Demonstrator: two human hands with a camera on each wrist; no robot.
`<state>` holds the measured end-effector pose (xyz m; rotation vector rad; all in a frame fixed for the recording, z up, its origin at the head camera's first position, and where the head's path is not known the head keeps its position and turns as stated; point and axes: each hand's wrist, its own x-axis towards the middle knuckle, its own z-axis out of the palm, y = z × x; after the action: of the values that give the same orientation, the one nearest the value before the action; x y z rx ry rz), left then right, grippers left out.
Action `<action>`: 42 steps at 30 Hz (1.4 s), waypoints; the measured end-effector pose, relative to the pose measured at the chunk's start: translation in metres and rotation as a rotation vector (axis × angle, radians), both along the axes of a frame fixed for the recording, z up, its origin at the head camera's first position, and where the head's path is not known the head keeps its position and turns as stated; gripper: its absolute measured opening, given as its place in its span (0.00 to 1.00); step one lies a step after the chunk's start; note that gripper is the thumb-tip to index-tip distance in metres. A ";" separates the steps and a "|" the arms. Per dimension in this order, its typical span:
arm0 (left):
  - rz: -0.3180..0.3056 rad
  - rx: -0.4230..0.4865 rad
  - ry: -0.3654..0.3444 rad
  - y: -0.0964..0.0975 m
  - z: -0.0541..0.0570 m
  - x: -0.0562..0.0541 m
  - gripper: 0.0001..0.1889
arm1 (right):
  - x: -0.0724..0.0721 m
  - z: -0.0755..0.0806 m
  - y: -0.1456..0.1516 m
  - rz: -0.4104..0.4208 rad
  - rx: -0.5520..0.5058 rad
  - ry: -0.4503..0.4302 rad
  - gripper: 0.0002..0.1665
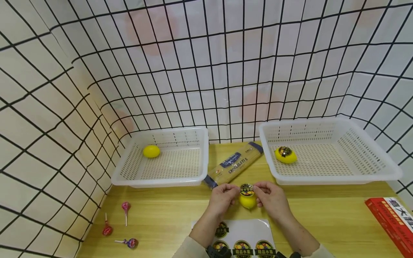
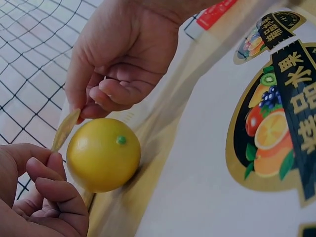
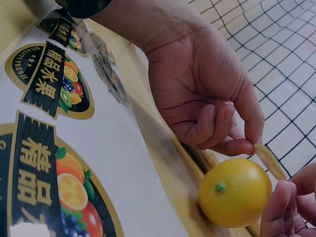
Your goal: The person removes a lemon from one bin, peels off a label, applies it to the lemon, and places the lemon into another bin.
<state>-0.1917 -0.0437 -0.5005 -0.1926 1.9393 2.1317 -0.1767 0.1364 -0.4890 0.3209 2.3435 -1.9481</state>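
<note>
Left hand (image 1: 222, 199): below the centre of the head view, thumb and forefinger pinched together, tips toward the right; at the lower left of the left wrist view, other fingers curled inward.
Right hand (image 1: 272, 199): lower right of centre, thumb and forefinger also pinched, tips toward the left.
Hands together: at nearly equal height, fingertips facing, apart.
Left forearm (image 1: 204, 227): slants up and right from the bottom edge.
Right forearm (image 1: 301, 233): slants up and left.
</note>
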 end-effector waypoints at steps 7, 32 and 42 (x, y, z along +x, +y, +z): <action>-0.002 0.019 0.004 0.000 -0.002 0.001 0.08 | 0.000 0.001 0.000 -0.001 -0.009 -0.010 0.16; -0.121 -0.061 -0.037 -0.005 -0.005 0.004 0.16 | 0.000 -0.012 0.006 0.166 0.069 -0.135 0.27; -0.330 0.100 -0.049 -0.023 0.001 0.011 0.29 | 0.007 0.006 -0.002 0.240 0.033 -0.024 0.31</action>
<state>-0.1810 -0.0668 -0.4991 0.0882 1.6958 1.9783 -0.1693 0.1348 -0.4829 0.0595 2.2803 -1.7863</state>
